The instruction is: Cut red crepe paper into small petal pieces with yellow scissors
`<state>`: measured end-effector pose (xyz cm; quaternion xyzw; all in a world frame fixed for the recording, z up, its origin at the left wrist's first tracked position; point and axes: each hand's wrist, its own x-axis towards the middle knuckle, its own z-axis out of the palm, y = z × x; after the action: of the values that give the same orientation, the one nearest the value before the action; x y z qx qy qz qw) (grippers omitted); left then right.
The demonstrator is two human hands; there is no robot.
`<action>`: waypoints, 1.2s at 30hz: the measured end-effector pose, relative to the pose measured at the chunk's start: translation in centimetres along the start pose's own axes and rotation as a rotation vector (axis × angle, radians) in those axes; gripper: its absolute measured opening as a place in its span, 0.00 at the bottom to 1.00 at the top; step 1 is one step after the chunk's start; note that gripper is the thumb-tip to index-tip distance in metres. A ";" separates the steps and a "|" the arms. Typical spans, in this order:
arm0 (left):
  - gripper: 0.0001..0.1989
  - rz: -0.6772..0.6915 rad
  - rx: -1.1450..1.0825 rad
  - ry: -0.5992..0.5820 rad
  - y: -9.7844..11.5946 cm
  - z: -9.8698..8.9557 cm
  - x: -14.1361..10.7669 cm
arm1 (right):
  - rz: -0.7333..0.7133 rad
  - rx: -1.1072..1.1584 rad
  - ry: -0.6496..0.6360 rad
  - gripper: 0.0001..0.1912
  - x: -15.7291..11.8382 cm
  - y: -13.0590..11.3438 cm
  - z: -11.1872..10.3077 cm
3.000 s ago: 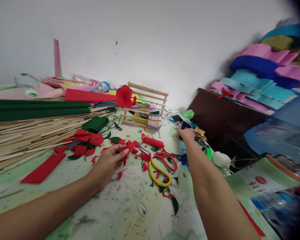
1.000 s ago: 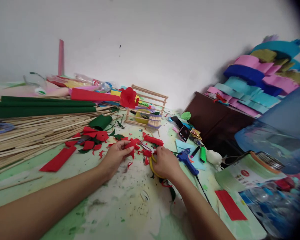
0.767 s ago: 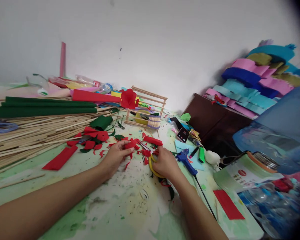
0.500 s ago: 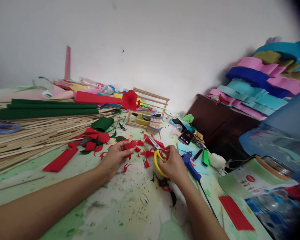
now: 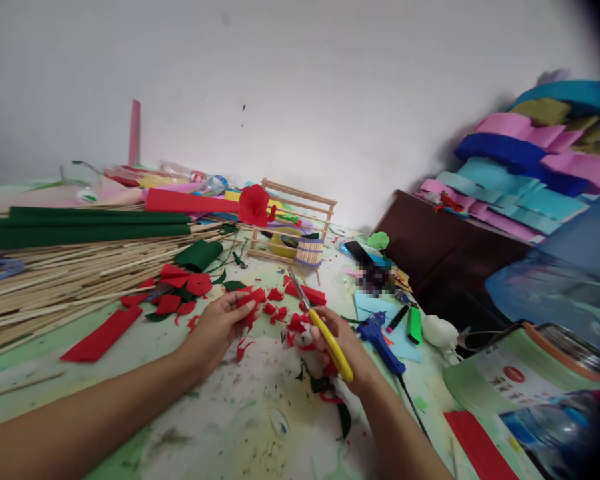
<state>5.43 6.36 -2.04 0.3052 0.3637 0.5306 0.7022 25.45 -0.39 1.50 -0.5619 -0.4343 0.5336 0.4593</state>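
Observation:
My left hand (image 5: 223,325) pinches a small piece of red crepe paper (image 5: 251,298) between thumb and fingertips, just above the table. A pair of scissors (image 5: 333,343) with yellow and red handles is in my right hand (image 5: 344,347); its blades point away and to the left, looking nearly closed. Cut red paper scraps (image 5: 275,311) lie between and beyond both hands. Left of them is a heap of red petals (image 5: 170,303) mixed with green leaves. A red paper flower (image 5: 254,205) stands in front of a small wooden stick frame (image 5: 325,223).
Long wooden sticks (image 5: 95,273) and dark green paper rolls (image 5: 90,223) cover the left. On the right lie a blue glue gun (image 5: 383,343) with its cord, a green marker (image 5: 415,325) and a large green jar (image 5: 500,373). Stacked coloured paper (image 5: 510,173) tops a brown cabinet (image 5: 430,247).
The scissors have turned in my right hand, so the yellow handle now lies across the fingers. My left hand still holds the red paper. The view has shifted slightly.

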 end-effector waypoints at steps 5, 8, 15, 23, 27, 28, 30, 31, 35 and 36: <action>0.06 0.028 0.017 -0.029 -0.2 0.0 0.0 | 0.067 0.215 -0.193 0.28 -1.1 -0.2 0.3; 0.06 0.022 0.029 -0.027 -0.2 -0.2 0.2 | 0.011 0.189 -0.324 0.29 -1.6 0.4 0.6; 0.07 0.038 0.004 -0.001 0.0 -0.4 0.5 | -0.386 -0.194 -0.124 0.29 -1.5 0.6 1.4; 0.08 0.032 -0.048 -0.010 0.2 -0.1 0.1 | -0.515 -1.012 0.167 0.16 -1.6 0.1 1.5; 0.07 0.037 -0.079 -0.007 0.4 0.2 -0.3 | -0.474 -1.076 0.059 0.10 -1.9 0.3 2.2; 0.06 0.043 -0.084 -0.011 0.5 0.3 -0.4 | -0.479 -1.086 0.051 0.10 -1.9 0.3 2.3; 0.05 0.060 -0.086 -0.025 0.5 0.3 -0.4 | -0.478 -1.114 0.051 0.11 -2.1 0.2 2.5; 0.04 0.068 -0.084 -0.030 0.5 0.3 -0.4 | -0.473 -1.132 0.052 0.11 -2.1 0.2 2.6; 0.07 0.099 -0.073 -0.036 0.3 0.4 -0.4 | -0.466 -1.189 0.048 0.11 -2.3 0.1 2.7; 0.07 0.104 -0.070 -0.036 0.3 0.4 -0.4 | -0.468 -1.196 0.043 0.10 -2.3 0.1 2.7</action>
<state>5.51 6.00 -1.48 0.3083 0.3157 0.5732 0.6905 22.59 -2.51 1.83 -0.6219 -0.7587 0.0735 0.1795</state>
